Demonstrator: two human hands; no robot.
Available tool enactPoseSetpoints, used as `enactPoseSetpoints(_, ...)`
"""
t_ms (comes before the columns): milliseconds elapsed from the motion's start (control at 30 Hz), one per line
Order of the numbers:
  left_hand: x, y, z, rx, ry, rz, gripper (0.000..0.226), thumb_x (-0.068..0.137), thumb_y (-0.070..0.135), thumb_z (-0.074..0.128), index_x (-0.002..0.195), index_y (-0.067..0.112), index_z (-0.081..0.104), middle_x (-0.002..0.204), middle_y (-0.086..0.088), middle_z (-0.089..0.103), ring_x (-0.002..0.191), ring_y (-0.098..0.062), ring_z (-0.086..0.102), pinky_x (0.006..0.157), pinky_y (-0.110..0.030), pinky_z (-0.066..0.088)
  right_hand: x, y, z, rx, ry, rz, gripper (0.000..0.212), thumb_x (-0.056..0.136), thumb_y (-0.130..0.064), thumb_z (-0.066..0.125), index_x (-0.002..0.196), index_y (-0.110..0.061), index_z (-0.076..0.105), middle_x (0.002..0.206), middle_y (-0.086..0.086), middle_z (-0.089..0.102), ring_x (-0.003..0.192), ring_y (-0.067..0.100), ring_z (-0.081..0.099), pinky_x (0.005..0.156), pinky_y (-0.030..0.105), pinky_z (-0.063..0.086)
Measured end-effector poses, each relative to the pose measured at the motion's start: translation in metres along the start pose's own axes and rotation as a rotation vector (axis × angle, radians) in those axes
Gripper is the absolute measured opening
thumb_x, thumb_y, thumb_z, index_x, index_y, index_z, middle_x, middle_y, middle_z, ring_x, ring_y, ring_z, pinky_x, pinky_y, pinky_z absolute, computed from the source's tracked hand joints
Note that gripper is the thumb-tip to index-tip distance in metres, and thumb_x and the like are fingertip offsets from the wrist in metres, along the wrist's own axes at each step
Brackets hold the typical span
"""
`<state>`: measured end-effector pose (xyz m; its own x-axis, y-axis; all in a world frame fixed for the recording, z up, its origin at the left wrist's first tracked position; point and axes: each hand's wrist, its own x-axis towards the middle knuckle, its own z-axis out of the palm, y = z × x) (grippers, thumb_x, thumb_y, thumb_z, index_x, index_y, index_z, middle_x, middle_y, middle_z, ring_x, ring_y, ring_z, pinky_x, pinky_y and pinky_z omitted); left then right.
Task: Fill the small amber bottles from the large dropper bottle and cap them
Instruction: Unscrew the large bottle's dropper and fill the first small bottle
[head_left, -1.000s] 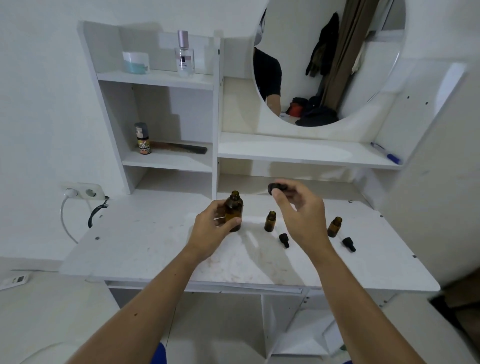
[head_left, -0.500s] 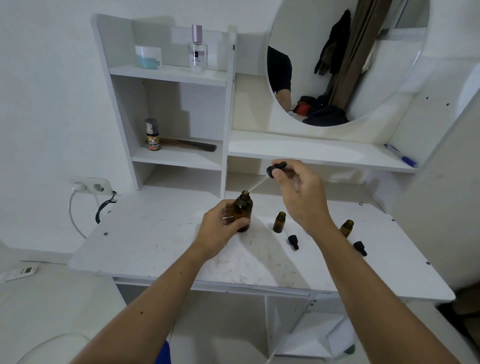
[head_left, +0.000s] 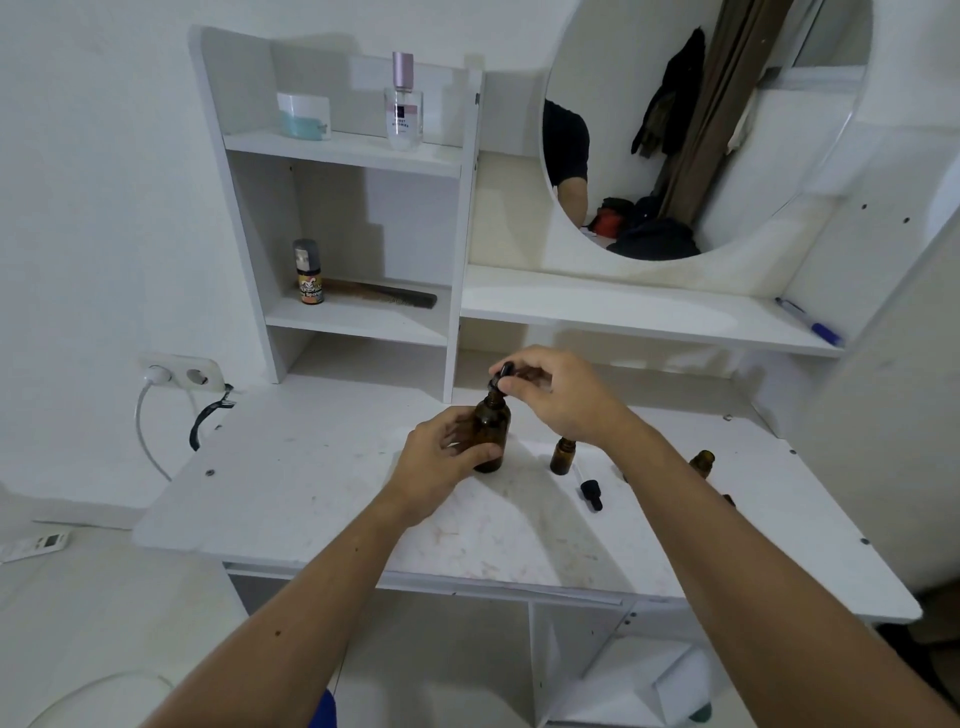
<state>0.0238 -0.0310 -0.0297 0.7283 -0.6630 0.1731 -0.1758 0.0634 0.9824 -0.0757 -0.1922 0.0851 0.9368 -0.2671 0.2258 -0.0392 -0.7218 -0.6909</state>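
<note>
Now L hand (head_left: 441, 457) grips big bottle (head_left: 491, 435) upright on desk (head_left: 291, 499), R hand (head_left: 558, 397) pinching dropper cap (head_left: 500, 376) at its neck, w/ open small bottle (head_left: 562, 456) & loose cap (head_left: 591, 494) just right of big bottle.

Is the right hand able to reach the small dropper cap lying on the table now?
Probably yes, but not at once: the small dropper cap lies uncovered just beside the right forearm, yet the right hand is busy pinching the dropper top at the large bottle.
</note>
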Motion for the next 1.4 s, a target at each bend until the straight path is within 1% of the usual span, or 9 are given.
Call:
enactPoseSetpoints(167,0.001,0.000,-0.003,-0.016,-0.021,0.002,0.044,0.084,0.009,0.085,0.125,0.016,0.071,0.115,0.001,0.078,0.112,-0.015,0.072,0.106,-0.041,0.055,-0.003,0.006,0.007,0.005,-0.035,0.019,0.019,0.104,-0.022,0.067,0.120,-0.024,0.076,0.113,-0.011,0.077,0.109,0.004,0.070,0.095,0.015,0.051)
enactPoseSetpoints(233,0.001,0.000,-0.003,-0.028,-0.033,-0.004,0.044,0.084,0.008,0.084,0.126,0.015,0.070,0.115,0.001,0.078,0.113,-0.016,0.072,0.107,-0.040,0.055,-0.003,0.008,0.008,-0.001,-0.042,0.017,0.018,0.104,-0.024,0.067,0.120,-0.025,0.076,0.113,-0.011,0.077,0.108,0.004,0.069,0.091,0.012,0.050)
enactPoseSetpoints(467,0.001,0.002,-0.005,-0.039,-0.066,-0.017,0.044,0.086,0.009,0.082,0.127,0.017,0.070,0.118,0.003,0.077,0.115,-0.015,0.071,0.108,-0.041,0.054,0.002,0.012,0.011,-0.037,0.010,0.015,0.020,0.096,-0.034,0.077,0.106,-0.017,0.075,0.096,-0.011,0.075,0.091,0.003,0.069,0.083,0.017,0.052)
enactPoseSetpoints(567,0.001,0.001,-0.005,-0.031,-0.063,-0.016,0.043,0.086,0.008,0.082,0.127,0.016,0.070,0.118,0.002,0.077,0.115,-0.017,0.071,0.109,-0.045,0.053,-0.002,0.012,0.013,-0.001,0.043,0.022,0.025,0.092,-0.039,0.081,0.110,-0.022,0.076,0.099,-0.013,0.076,0.095,0.006,0.071,0.087,0.021,0.056)
enactPoseSetpoints(667,0.002,0.000,-0.005,-0.023,-0.051,-0.023,0.044,0.086,0.009,0.083,0.127,0.017,0.070,0.117,0.003,0.077,0.115,-0.016,0.071,0.110,-0.047,0.052,-0.004,0.014,0.015,0.122,0.098,-0.003,0.019,0.096,-0.032,0.077,0.114,-0.024,0.077,0.104,-0.012,0.078,0.100,0.006,0.073,0.093,0.021,0.057)
enactPoseSetpoints(833,0.002,-0.001,-0.005,-0.018,-0.050,-0.021,0.046,0.085,0.009,0.084,0.127,0.017,0.069,0.118,0.002,0.077,0.115,-0.016,0.071,0.109,-0.045,0.053,-0.001,0.015,0.024,0.236,0.184,0.020,0.006,0.098,-0.018,0.075,0.099,-0.018,0.080,0.096,-0.005,0.081,0.097,0.012,0.076,0.096,0.029,0.059)
enactPoseSetpoints(900,0.002,-0.001,-0.005,-0.014,-0.051,-0.021,0.046,0.085,0.009,0.084,0.128,0.016,0.069,0.118,0.002,0.077,0.115,-0.016,0.071,0.109,-0.044,0.053,0.001,0.014,0.027,0.263,0.218,0.045,0.006,0.097,-0.017,0.076,0.093,-0.019,0.081,0.093,-0.004,0.081,0.093,0.012,0.075,0.092,0.027,0.059)
enactPoseSetpoints(1033,0.003,-0.001,-0.005,-0.010,-0.046,-0.023,0.048,0.084,0.008,0.084,0.129,0.014,0.068,0.118,0.001,0.077,0.115,-0.016,0.071,0.109,-0.044,0.053,0.002,0.012,0.029,0.268,0.249,0.052,0.008,0.096,-0.014,0.077,0.089,-0.015,0.080,0.085,-0.008,0.079,0.081,-0.002,0.070,0.081,0.012,0.054)
enactPoseSetpoints(1400,0.003,-0.001,-0.004,0.011,-0.032,-0.031,0.048,0.084,0.010,0.085,0.129,0.017,0.069,0.118,0.004,0.077,0.116,-0.015,0.070,0.109,-0.043,0.053,0.001,0.007,0.027,0.222,0.241,0.043,0.006,0.096,-0.014,0.077,0.092,-0.015,0.081,0.090,-0.006,0.080,0.084,-0.001,0.071,0.082,0.010,0.054)
